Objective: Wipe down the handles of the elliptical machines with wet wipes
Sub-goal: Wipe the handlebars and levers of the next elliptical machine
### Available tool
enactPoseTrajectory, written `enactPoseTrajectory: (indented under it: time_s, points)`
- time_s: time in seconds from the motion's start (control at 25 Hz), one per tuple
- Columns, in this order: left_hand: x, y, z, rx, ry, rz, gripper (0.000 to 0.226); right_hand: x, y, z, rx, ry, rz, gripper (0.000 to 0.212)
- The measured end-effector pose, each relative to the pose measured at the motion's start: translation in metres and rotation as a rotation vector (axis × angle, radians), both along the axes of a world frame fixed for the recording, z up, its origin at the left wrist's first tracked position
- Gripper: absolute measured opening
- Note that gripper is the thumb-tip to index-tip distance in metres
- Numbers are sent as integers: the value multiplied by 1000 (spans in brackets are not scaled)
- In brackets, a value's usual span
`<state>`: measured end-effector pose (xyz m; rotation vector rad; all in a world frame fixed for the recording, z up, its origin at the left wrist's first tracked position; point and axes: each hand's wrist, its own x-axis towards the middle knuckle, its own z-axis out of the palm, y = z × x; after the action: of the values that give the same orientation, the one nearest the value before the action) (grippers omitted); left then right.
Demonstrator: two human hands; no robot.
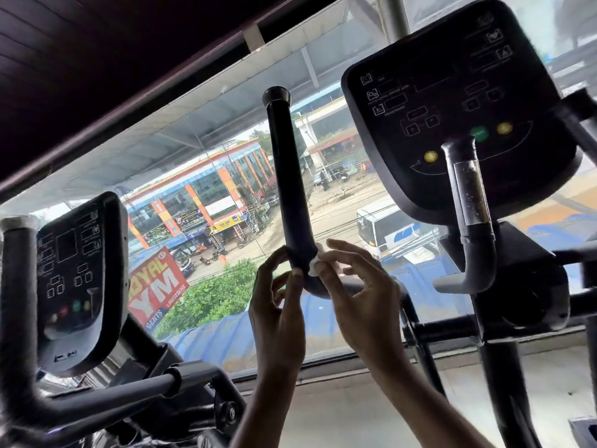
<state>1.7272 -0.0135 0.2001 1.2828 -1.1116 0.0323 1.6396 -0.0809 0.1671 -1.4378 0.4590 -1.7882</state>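
Observation:
A tall black handle (287, 176) of the elliptical machine rises in the middle of the view, capped at its top. At the bend near its base, my right hand (358, 286) pinches a small white wet wipe (316, 260) against the handle's right side. My left hand (277, 302) curls its fingers round the same bend from the left. Most of the wipe is hidden between my fingers and the bar.
The machine's console (458, 101) and a shorter fixed grip (475, 215) stand to the right. A second elliptical with its console (80, 279) and thick handle (19, 305) stands at the left. A large window (226, 189) lies straight ahead.

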Motion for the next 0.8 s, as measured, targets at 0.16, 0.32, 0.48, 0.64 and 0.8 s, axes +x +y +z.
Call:
enactPoseTrajectory:
  time_s: [0.16, 0.32, 0.48, 0.64, 0.8]
  points:
    - [1, -3, 5, -19, 38, -32, 34, -6, -3, 15, 148, 16, 104, 9]
    - [1, -7, 10, -42, 53, -76, 33, 4, -8, 48, 151, -23, -34, 8]
    - [-2, -10, 14, -56, 63, -94, 31, 16, -26, 77, 144, -53, -82, 4]
    - [4, -13, 20, -62, 66, -136, 34, -8, -10, 50, 40, 90, -14, 7]
    - [5, -17, 26, -64, 91, -154, 35, 3, -18, 66, 1, 90, -139, 5]
